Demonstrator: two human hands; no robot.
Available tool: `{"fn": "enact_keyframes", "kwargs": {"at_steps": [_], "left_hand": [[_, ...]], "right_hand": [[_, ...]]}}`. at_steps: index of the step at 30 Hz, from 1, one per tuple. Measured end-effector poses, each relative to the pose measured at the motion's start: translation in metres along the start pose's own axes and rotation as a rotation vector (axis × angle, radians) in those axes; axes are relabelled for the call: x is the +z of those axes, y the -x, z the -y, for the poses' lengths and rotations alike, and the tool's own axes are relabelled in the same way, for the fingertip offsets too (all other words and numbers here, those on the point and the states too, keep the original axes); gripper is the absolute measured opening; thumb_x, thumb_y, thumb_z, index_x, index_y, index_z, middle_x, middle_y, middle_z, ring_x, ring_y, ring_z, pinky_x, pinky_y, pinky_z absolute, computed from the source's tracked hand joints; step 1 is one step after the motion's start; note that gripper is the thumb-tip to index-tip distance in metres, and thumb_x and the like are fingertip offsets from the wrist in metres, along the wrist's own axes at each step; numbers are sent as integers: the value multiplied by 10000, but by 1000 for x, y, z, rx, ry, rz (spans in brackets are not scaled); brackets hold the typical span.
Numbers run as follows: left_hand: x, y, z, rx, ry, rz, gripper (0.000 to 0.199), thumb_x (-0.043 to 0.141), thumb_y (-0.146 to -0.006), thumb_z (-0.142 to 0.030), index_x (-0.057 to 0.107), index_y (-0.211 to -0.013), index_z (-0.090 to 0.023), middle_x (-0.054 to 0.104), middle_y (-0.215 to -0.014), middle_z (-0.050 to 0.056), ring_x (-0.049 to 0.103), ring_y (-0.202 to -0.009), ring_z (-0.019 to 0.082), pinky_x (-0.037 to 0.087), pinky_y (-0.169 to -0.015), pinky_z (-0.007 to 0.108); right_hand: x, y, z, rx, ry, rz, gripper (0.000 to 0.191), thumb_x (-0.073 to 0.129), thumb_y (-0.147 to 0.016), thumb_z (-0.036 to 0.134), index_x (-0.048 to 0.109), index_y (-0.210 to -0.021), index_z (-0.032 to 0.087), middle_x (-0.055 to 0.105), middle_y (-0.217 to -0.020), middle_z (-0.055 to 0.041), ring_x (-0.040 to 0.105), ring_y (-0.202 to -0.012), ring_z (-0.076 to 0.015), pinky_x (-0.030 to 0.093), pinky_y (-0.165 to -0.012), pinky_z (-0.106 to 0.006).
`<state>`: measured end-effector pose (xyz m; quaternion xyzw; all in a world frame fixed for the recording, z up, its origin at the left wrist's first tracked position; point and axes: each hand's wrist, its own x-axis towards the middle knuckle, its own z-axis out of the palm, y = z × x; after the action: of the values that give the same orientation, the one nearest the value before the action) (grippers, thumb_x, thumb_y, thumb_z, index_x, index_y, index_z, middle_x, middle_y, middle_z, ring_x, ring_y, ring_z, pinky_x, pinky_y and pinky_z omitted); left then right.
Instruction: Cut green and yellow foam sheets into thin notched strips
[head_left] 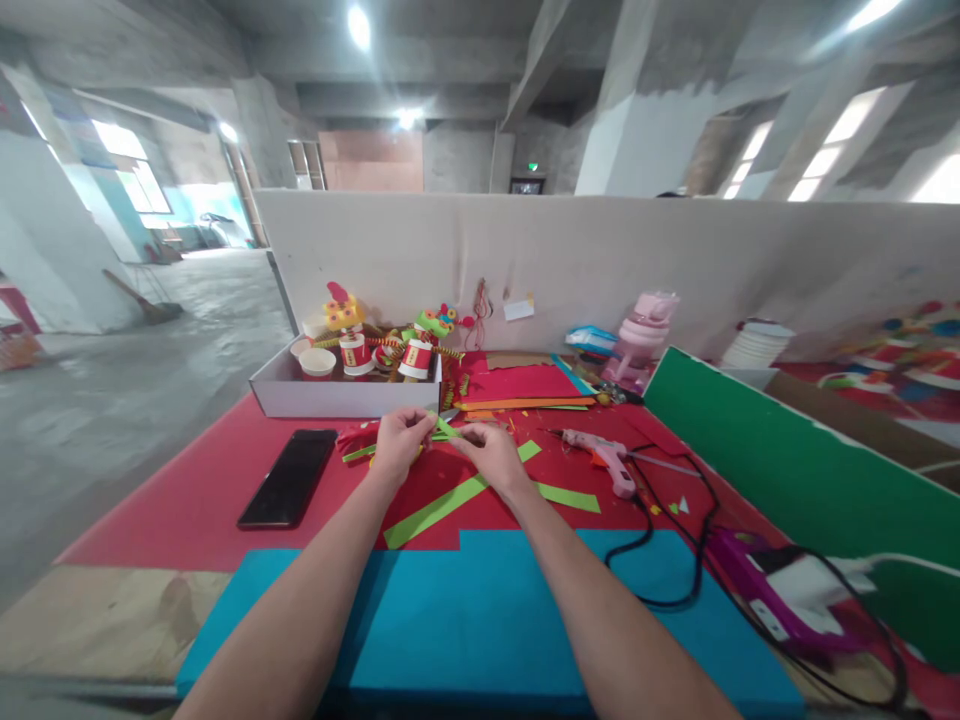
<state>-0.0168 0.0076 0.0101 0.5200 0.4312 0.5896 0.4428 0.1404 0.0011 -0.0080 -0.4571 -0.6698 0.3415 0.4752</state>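
Both hands meet above the red-covered table, with a light-green paper strip point(444, 428) between them. My left hand point(403, 440) pinches the strip's left end between thumb and fingertips. On the other end, the fingers of my right hand point(491, 452) are closed. Below the hands, a long green paper strip point(435, 510) lies slantwise on the red surface, and a shorter green strip point(568, 497) lies to the right of my right wrist. Partly hidden behind my left hand are something red point(357, 437) and more narrow green paper.
A black phone point(289, 478) lies left of my hands. Behind stands a white box point(345, 400) holding paper-cup figures. On the right are a pink glue gun point(604, 455), its black cable, a purple power strip point(780, 600) and a green divider point(795, 480). Blue sheeting point(465, 630) covers the front.
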Motion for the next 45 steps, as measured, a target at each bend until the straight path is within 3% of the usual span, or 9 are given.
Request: {"fn": "enact_keyframes", "kwargs": {"at_steps": [3,13,20,23,28,36,42,45], "left_hand": [[4,2,1,10,-37,19,240,712,-658,-360,623,-607,-142,538,-459,-22,454,-417,83,355,-450,217],[9,5,1,25,-26,70,242,711,-656,-359,614,-583,-150,534,-478,-23,455,-423,79,361,-452,215],[0,-1,1,-12,49,-17,234,732,-634,-344,619,-598,-142,562,-493,-15,462,-399,76,347,-438,219],[-2,-1,2,-59,108,55,268,752,-626,-377,637,-627,-136,565,-502,-10,476,-419,77,362,-454,218],[1,2,7,-103,-5,206,331,786,-586,-423,650,-592,-121,578,-489,6,482,-454,86,366,-475,216],[-5,-3,11,-104,113,127,310,796,-585,-383,613,-560,-134,540,-460,-14,460,-418,71,327,-439,206],[-5,-5,7,-137,239,9,331,803,-570,-407,636,-606,-124,570,-518,-2,469,-430,68,375,-459,218],[0,-1,6,-132,208,80,351,768,-615,-453,640,-607,-125,575,-530,3,473,-448,74,384,-480,226]], "right_hand": [[2,1,3,-28,-24,-20,263,665,-732,359,714,-897,160,739,-850,-61,662,-749,-194,495,-705,-294],[3,3,6,62,-70,-52,255,630,-738,414,700,-737,169,722,-715,-38,651,-677,-186,487,-646,-275],[-2,2,2,120,-26,-24,239,616,-760,394,705,-740,172,726,-697,-39,669,-687,-197,488,-647,-282],[-3,2,2,120,-67,-26,249,614,-762,404,699,-742,171,722,-687,-36,671,-688,-195,497,-661,-286],[-2,2,3,73,-88,-7,294,613,-762,449,703,-753,168,719,-689,-36,659,-672,-185,497,-665,-286],[0,2,-2,83,-87,17,278,631,-757,434,692,-701,169,709,-666,-41,645,-631,-173,493,-641,-284],[1,3,2,122,-85,-13,237,622,-763,387,700,-736,165,710,-674,-46,645,-629,-182,489,-619,-285],[0,3,4,97,-85,-25,245,597,-773,389,698,-743,168,708,-678,-42,651,-655,-192,491,-648,-293]]}}
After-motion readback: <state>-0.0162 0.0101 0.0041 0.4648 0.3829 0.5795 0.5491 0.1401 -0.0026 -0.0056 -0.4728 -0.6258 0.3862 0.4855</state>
